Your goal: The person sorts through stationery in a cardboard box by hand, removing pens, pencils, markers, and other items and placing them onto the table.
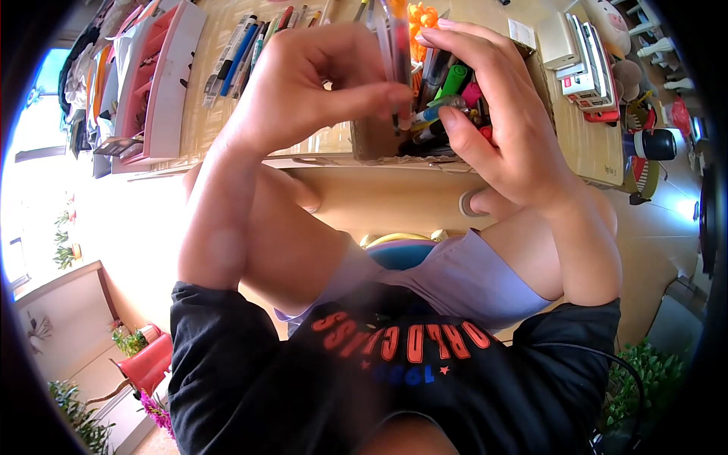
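My left hand [326,80] is closed around a few pens [396,64], held upright over the near left part of a cardboard box [371,140]. My right hand [508,114] arches over the box's right side, fingers stretched and thumb apart, with nothing gripped. Inside the box lie a green marker [453,80], a pink-capped pen [471,94] and several dark pens. Close to the right thumb is a clear pen with a blue part [432,112]; whether they touch I cannot tell. Something orange and frilly [422,30] stands at the box's far side.
Several pens and markers [241,57] lie in a row on the wooden table [193,98], left of the box. A white and pink drawer unit [163,83] stands at the left edge. Books and a cream box [557,42] sit at the right.
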`<state>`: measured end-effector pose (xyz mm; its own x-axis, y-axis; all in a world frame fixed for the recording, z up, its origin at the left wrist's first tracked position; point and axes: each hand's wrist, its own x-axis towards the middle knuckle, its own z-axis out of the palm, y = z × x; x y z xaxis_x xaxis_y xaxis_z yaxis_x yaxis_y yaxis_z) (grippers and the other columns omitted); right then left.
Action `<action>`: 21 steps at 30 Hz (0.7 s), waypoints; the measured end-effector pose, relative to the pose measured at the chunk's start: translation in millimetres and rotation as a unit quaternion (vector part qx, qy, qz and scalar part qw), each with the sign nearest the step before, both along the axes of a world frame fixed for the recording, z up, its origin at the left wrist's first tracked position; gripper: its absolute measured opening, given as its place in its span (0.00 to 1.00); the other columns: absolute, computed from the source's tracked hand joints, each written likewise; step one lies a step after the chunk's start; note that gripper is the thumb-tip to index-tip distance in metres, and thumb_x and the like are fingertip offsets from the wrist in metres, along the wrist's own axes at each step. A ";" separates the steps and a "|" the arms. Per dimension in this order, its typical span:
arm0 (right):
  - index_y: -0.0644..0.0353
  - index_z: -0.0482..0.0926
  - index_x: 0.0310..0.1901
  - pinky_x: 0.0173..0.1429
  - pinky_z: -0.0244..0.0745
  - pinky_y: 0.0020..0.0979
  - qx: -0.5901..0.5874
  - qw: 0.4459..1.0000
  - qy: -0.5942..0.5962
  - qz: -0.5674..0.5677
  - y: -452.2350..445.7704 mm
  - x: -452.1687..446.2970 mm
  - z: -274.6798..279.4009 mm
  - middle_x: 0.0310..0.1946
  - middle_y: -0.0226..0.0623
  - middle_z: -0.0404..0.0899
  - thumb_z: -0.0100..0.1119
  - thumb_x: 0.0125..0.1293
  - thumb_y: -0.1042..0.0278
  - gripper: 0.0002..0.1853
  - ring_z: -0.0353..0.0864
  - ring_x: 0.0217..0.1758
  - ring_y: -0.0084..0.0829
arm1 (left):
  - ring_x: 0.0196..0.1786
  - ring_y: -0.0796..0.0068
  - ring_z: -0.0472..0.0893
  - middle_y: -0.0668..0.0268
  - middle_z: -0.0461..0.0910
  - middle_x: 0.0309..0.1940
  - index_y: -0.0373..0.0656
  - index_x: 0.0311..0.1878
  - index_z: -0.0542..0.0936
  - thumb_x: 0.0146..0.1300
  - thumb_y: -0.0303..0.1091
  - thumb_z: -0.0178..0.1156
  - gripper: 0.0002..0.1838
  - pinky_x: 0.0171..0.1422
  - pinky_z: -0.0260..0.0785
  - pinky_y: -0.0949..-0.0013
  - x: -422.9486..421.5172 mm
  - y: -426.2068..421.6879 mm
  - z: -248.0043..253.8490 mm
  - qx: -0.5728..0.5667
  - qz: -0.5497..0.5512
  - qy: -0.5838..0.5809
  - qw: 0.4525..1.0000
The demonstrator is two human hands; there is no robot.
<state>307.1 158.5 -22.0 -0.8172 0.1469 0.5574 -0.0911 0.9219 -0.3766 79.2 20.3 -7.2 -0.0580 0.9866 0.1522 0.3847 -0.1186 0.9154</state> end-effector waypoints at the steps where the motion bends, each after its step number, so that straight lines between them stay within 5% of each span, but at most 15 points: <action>1: 0.63 0.72 0.75 0.81 0.65 0.47 -0.001 1.000 0.001 0.000 -0.1 -0.2 0.0 0.73 0.51 0.74 0.61 0.72 0.68 0.30 0.71 0.77 0.53 | 0.34 0.82 0.88 0.63 0.90 0.33 0.36 0.40 0.85 0.68 0.26 0.76 0.08 0.36 0.77 0.77 -0.7 1.3 1.6 -0.057 -0.032 -0.017 0.998; 4: 0.63 0.73 0.75 0.81 0.65 0.46 0.000 1.000 0.002 0.001 0.4 -1.4 -0.4 0.73 0.51 0.74 0.60 0.72 0.69 0.30 0.71 0.77 0.53 | 0.31 0.86 0.84 0.65 0.91 0.33 0.36 0.42 0.87 0.71 0.26 0.73 0.04 0.34 0.75 0.77 0.7 4.1 5.3 -0.178 -0.097 -0.014 0.979; 7: 0.63 0.73 0.75 0.81 0.65 0.46 0.002 1.000 0.004 0.005 0.7 -1.8 -0.5 0.73 0.52 0.74 0.59 0.72 0.69 0.30 0.71 0.77 0.52 | 0.33 0.83 0.85 0.66 0.90 0.33 0.36 0.43 0.87 0.70 0.27 0.74 0.06 0.37 0.77 0.74 -0.7 4.1 2.0 -0.158 -0.123 0.009 0.980; 14: 0.64 0.75 0.73 0.81 0.65 0.47 0.012 1.000 0.009 0.015 2.3 -4.6 -3.4 0.71 0.51 0.76 0.54 0.75 0.71 0.25 0.71 0.77 0.53 | 0.41 0.58 0.88 0.59 0.90 0.38 0.42 0.48 0.90 0.68 0.29 0.71 0.07 0.48 0.81 0.60 13.8 -0.2 -9.4 0.005 -0.144 0.208 0.967; 21: 0.66 0.83 0.62 0.80 0.64 0.51 0.042 0.999 -0.004 0.023 7.2 -7.8 -3.6 0.69 0.49 0.79 0.48 0.81 0.60 0.22 0.72 0.77 0.53 | 0.41 0.52 0.85 0.57 0.87 0.36 0.42 0.46 0.90 0.67 0.30 0.71 0.07 0.49 0.78 0.56 18.0 -5.5 -11.9 0.022 -0.132 0.287 0.949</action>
<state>299.3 165.7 -25.6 -0.8260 0.0624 0.5603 -0.1319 0.9449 -0.2997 97.1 14.8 -19.1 0.2944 0.9474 0.1257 0.7697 -0.3130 0.5564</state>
